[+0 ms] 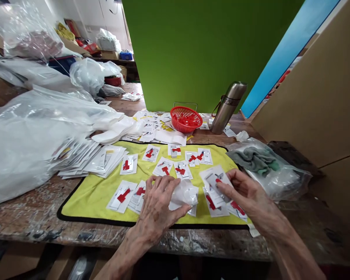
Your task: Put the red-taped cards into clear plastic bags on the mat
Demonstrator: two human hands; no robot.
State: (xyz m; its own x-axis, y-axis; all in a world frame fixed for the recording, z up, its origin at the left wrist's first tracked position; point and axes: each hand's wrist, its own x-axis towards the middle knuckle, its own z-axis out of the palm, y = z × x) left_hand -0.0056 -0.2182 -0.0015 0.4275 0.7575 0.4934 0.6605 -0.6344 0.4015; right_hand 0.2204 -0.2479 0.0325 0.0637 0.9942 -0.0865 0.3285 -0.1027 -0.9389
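Observation:
My left hand (160, 200) is closed on a small clear plastic bag (185, 192), pinched between thumb and fingers over the yellow cloth (96, 198). In my right hand (247, 194) is a printed card (210, 175) with a grey flat piece and a red piece on it, the thumb pressing them down. Beneath that card lie another card with a red piece (210, 202) and one more at its right. Several similar cards, each bearing a red piece (123, 195), are spread over the cloth. Part of a card under the bag is hidden by my left hand.
A red basket (186, 123) of red pieces and a steel thermos (229, 107) stand behind the cloth. Stacked packets (105, 161) and large white plastic bags (32, 136) fill the left. A plastic bag with a grey-green cloth (258, 159) lies right. A green panel (201, 50) rises behind.

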